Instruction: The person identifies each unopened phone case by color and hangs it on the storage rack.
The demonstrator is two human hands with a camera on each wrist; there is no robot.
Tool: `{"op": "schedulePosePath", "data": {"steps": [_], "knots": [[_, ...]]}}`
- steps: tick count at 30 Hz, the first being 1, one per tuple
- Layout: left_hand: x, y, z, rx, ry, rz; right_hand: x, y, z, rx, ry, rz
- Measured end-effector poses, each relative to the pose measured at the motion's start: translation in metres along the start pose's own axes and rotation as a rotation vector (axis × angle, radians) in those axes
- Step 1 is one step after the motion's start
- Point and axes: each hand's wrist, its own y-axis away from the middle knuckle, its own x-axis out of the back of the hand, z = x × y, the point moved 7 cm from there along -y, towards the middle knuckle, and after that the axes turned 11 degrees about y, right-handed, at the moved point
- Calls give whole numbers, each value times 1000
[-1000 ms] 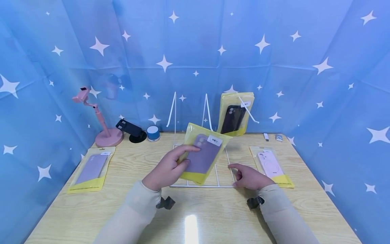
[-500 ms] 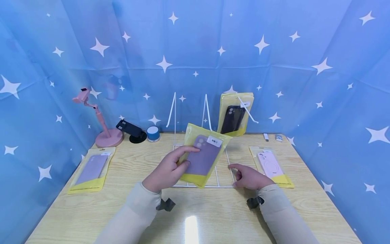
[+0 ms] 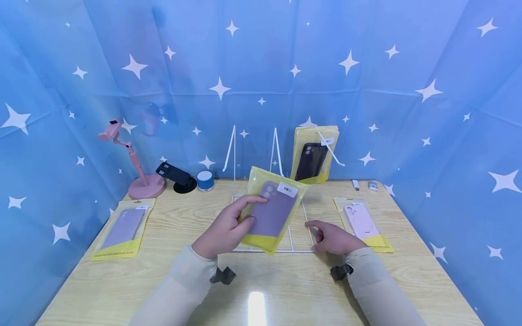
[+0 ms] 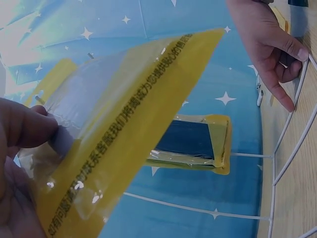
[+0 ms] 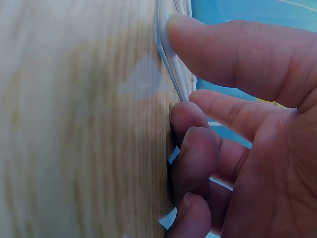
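In the head view my left hand grips a yellow-edged clear pouch with a purple phone case and a white label inside. The thumb lies across its front. In the left wrist view the pouch's printed yellow band faces the camera, tilted. My right hand holds the right front corner of a white wire rack, thumb and index finger on the base wires and the other fingers curled. Black-case pouches hang on the rack's right hook, and its other two hooks carry nothing.
A purple-case pouch lies at left, a pink-case pouch at right. Behind stand a pink stand, a black phone holder and a blue-white cylinder. Two small items, one a white stick, lie back right.
The whole head view has shifted down slightly. The held pouch's lower edge has swung a little, while both hands keep nearly the same place.
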Motion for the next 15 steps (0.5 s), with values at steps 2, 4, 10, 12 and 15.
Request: {"op": "schedulePosePath", "data": {"steps": [2, 4, 10, 12, 15], "knots": [[0, 1, 0, -4, -2, 3, 0, 0, 0, -4, 3, 4], [0, 2, 0, -5, -3, 4, 0, 0, 0, -2, 3, 5], [-2, 5, 3, -5, 9, -4, 0, -1, 1, -5, 10, 3], [-3, 5, 4, 3, 16, -8, 0, -2, 1, -9, 10, 3], [-4, 7, 4, 9, 19, -14, 0, -1, 0, -5, 13, 2]]}}
